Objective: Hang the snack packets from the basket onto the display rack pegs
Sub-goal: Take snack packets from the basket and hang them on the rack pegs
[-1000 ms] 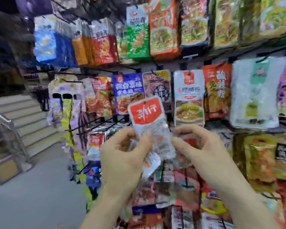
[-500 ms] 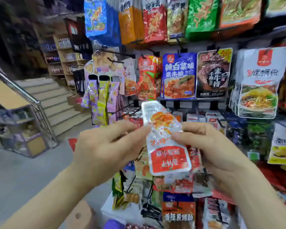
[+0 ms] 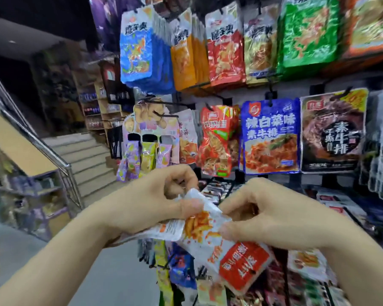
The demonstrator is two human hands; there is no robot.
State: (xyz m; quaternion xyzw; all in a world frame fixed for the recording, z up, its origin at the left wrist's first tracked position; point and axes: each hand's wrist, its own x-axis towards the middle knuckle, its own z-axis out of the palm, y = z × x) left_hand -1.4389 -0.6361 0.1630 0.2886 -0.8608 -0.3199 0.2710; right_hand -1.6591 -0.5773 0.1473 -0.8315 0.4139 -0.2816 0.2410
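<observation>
packet [image 3: 208, 233], clear with a red label at its lower end, sits tilted between both hands in front of the rack [image 3: 248, 93], below the hanging blue pack [image 3: 270, 135]. left hand [image 3: 150, 202] pinches its upper left edge with curled fingers; a white pack [image 3: 164, 230] pokes out beneath that hand. right hand [image 3: 274, 217] pinches the right edge. stairs [image 3: 84, 160] lie at left.

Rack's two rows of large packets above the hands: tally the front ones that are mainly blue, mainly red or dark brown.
Glossy blue plastic hanging packets: 2
Glossy red plastic hanging packets: 2
Dark brown plastic hanging packet: 1
Total: 5
</observation>
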